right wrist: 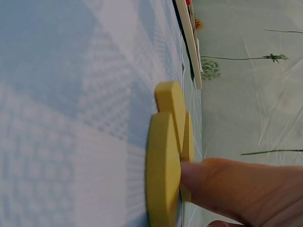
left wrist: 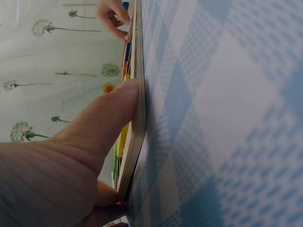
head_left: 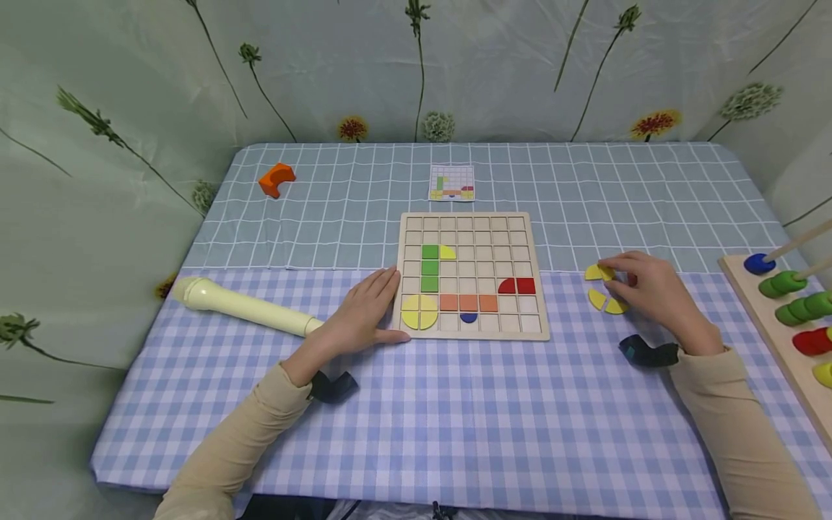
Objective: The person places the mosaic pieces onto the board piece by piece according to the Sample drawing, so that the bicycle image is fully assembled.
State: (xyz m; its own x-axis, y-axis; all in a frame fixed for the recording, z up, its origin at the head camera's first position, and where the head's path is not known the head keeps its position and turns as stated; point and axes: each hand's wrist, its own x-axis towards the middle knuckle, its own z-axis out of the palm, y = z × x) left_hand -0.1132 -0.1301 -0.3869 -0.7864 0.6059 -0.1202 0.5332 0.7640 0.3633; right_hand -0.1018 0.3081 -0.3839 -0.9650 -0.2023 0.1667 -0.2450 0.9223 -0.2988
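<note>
A wooden grid board (head_left: 484, 268) lies flat mid-table with green squares (head_left: 430, 267), orange squares (head_left: 469, 302), red pieces (head_left: 526, 286), a blue half-round piece (head_left: 468, 318) and yellow quarter-circles (head_left: 419, 312) in its cells. My left hand (head_left: 357, 315) rests at the board's left side, fingers straight along the edge, thumb (left wrist: 113, 111) against the near edge by the corner. Right of the board, my right hand (head_left: 656, 289) pinches a yellow quarter-circle piece (head_left: 607, 273) between thumb and forefinger. Other yellow quarter-circles (head_left: 596, 299) lie around it on the cloth.
A small printed pattern card (head_left: 451, 182) lies behind the board. Left of it are an orange arch block (head_left: 277, 178) and a pale yellow microphone-shaped tube (head_left: 250, 305), its end by my left wrist. A wooden base (head_left: 776, 339) with pegs and coloured beads stands at far right.
</note>
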